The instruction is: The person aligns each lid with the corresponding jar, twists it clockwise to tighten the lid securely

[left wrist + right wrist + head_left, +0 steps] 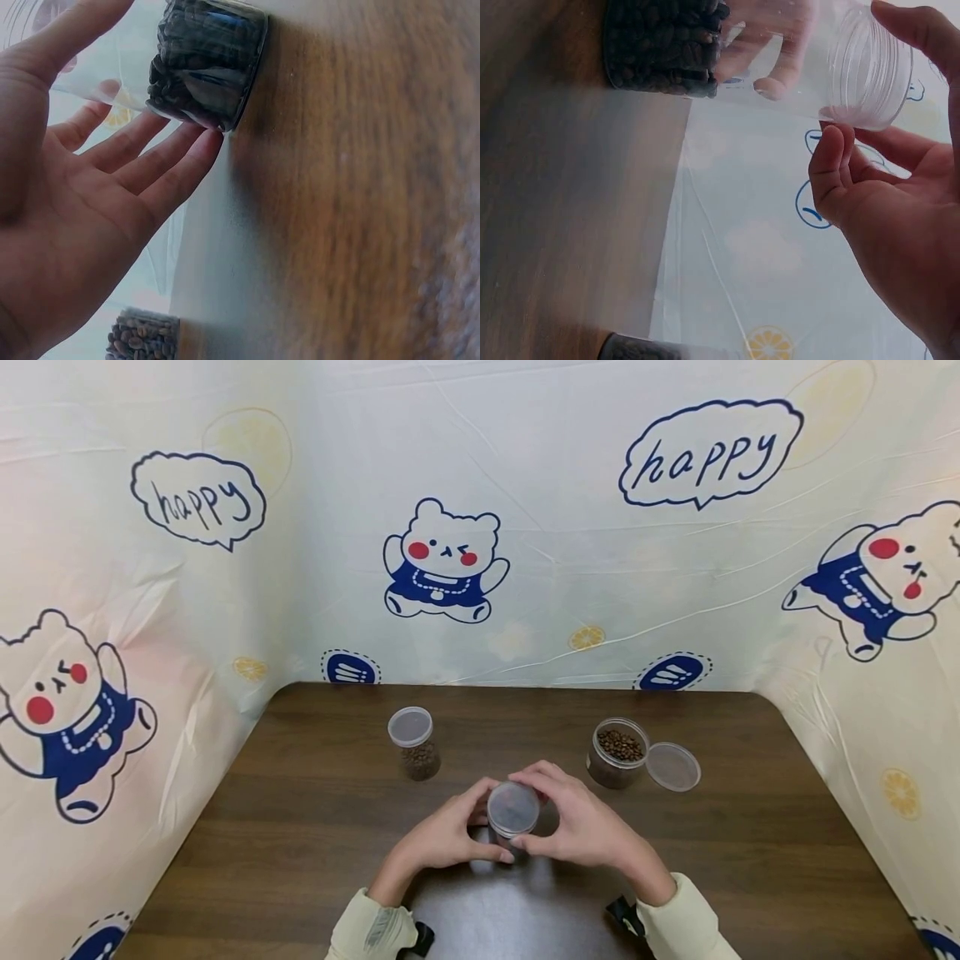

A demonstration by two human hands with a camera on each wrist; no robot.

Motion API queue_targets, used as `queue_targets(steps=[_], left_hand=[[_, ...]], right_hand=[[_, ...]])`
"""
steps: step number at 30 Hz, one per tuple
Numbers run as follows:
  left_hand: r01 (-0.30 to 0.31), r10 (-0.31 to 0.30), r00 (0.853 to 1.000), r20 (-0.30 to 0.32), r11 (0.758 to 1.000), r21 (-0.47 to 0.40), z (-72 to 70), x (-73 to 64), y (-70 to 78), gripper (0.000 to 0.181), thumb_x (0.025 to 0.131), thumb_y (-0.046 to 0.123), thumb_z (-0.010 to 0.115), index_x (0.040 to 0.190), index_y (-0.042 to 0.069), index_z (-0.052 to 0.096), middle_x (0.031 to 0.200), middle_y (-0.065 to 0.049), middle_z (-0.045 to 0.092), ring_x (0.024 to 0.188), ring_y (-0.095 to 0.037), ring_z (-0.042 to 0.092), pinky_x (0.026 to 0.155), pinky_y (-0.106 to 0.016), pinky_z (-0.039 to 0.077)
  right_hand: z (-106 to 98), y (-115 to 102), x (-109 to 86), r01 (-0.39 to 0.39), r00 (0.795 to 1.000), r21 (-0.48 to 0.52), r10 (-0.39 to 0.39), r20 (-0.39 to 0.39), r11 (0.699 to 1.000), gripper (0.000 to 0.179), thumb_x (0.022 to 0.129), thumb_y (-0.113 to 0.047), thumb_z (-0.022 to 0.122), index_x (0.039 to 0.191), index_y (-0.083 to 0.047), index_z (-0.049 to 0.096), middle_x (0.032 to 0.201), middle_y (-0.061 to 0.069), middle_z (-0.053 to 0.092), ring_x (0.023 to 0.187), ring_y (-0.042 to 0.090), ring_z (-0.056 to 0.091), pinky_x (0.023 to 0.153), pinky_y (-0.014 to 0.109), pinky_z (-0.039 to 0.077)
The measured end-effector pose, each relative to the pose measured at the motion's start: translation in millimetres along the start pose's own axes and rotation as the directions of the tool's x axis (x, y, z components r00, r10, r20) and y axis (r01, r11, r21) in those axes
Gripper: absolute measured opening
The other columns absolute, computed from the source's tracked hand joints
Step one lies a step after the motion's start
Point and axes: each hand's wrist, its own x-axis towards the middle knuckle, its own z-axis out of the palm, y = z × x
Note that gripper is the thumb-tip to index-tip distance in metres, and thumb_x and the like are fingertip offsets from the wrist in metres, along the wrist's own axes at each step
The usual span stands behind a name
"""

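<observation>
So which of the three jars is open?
The rightmost jar: its lid lies beside it, leaving the beans uncovered. The leftmost jar and the held middle jar are both capped.

My left hand (453,833) and right hand (585,821) are hiding parts of the middle jar (513,810) in the head view, where my sleeves (371,928) are running off the bottom. In the left wrist view, the top edge is cutting off that jar and my thumb (75,36); a second jar (144,337) is running off the bottom. The right wrist view is cropping a third jar (641,349).
</observation>
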Motion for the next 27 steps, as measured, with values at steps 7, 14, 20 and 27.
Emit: queue_targets(steps=[7,14,20,27], left_hand=[[-0.003,0.003,1.000,-0.012,1.000,0.019,0.6,0.4,1.2,0.071,0.083,0.021,0.092,0.138,0.028,0.048,0.132,0.001,0.068,0.118,-0.010,0.072,0.101,-0.022,0.057],[-0.010,0.011,1.000,-0.015,0.999,0.038,0.8,-0.3,1.1,0.068,0.084,0.020,0.091,0.137,0.024,0.049,0.131,-0.003,0.068,0.118,-0.012,0.071,0.101,-0.023,0.056],[-0.016,0.017,1.000,-0.018,0.998,0.055,0.8,-0.2,1.1,0.068,0.085,0.022,0.090,0.139,0.021,0.049,0.133,-0.006,0.068,0.122,-0.011,0.070,0.104,-0.021,0.054],[-0.012,0.012,1.000,0.011,1.000,-0.010,2.0,0.0,2.0,0.071,0.084,0.017,0.091,0.140,0.020,0.046,0.136,-0.004,0.068,0.129,-0.014,0.067,0.106,-0.022,0.053]], right_hand=[[8,-7,-6.0,-0.086,0.992,-0.056,0.080,-0.094,0.995,0.064,0.082,-0.036,0.092,0.134,-0.014,0.063,0.122,-0.005,0.063,0.102,0.005,0.062,0.088,0.027,0.057],[22,-19,-10.0,-0.177,0.973,-0.190,0.142,-0.184,0.966,0.071,0.080,-0.049,0.091,0.133,-0.012,0.060,0.110,-0.004,0.057,0.092,0.005,0.057,0.082,0.025,0.055],[13,-18,-9.9,-0.176,0.981,-0.204,0.154,-0.118,0.963,0.088,0.080,-0.057,0.088,0.146,-0.011,0.053,0.127,0.000,0.060,0.112,0.012,0.059,0.095,0.036,0.057],[-3,-3,-6.2,-0.052,0.999,0.032,0.051,0.017,0.998,0.087,0.083,-0.034,0.091,0.156,-0.017,0.047,0.146,0.003,0.059,0.124,0.017,0.059,0.104,0.038,0.054]])
